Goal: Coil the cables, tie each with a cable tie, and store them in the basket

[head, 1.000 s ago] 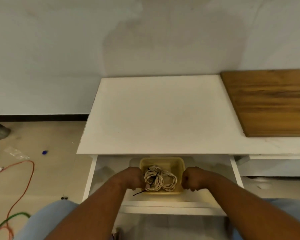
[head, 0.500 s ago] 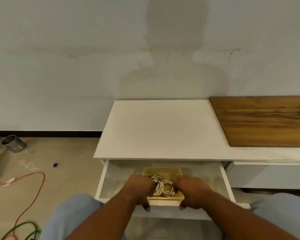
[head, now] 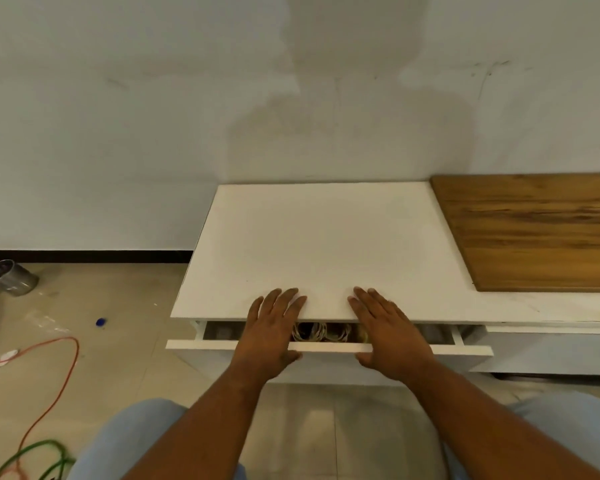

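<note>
The white drawer (head: 430, 350) under the white cabinet top (head: 326, 244) stands only a narrow gap open. Through that gap I see the coiled white cables (head: 317, 332) lying in the yellow basket (head: 361, 335), mostly hidden by the top. My left hand (head: 272, 332) and my right hand (head: 387, 330) lie flat with straight fingers over the drawer's front edge, fingertips reaching onto the cabinet top. Neither hand holds anything.
A wooden board (head: 534, 233) lies on the cabinet at the right. On the floor to the left are a metal can (head: 9, 277), an orange cord (head: 59, 375), a green cord (head: 39, 452) and a small blue cap (head: 100, 321). My knees show at the bottom.
My hands let go of the basket inside the drawer and opened flat against the drawer front. The drawer slid in from wide open to a narrow gap, and the camera pulled back.
</note>
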